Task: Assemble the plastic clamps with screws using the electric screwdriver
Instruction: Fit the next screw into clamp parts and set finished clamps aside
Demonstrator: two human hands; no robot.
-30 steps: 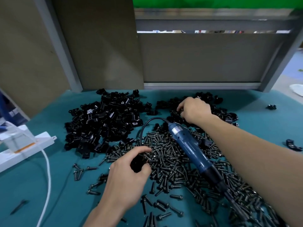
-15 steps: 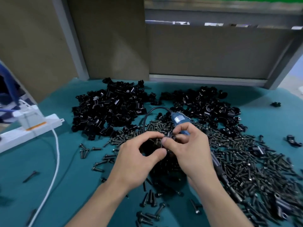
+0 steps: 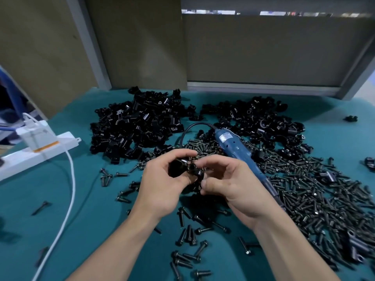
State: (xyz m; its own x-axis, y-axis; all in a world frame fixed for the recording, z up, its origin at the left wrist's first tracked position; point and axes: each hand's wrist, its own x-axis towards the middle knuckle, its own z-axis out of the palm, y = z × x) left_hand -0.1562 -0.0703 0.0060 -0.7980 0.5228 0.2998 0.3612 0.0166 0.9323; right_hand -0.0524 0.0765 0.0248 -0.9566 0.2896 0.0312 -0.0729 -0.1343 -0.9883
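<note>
My left hand [image 3: 162,183] grips a black plastic clamp [image 3: 183,168] above the table's middle, thumb and fingers curled round it. My right hand [image 3: 229,183] meets it from the right and pinches the clamp's right end, where a round hole faces me. The blue electric screwdriver [image 3: 237,151] lies on the screw pile [image 3: 316,197] just behind my right hand, its black cord curving to the left. No hand holds the screwdriver. Two heaps of black clamps lie farther back, one at left [image 3: 138,128] and one at right [image 3: 259,120].
The green table mat [image 3: 85,199] carries scattered loose screws [image 3: 188,238] near me. A white power strip [image 3: 38,147] with a white cable sits at the left edge. Brown panels and a grey frame wall off the back. Single clamps [image 3: 351,118] lie at far right.
My right hand came back from the far clamp heap to join the left hand. Both hands now hold one clamp lifted off the screw pile, and the view has shifted slightly.
</note>
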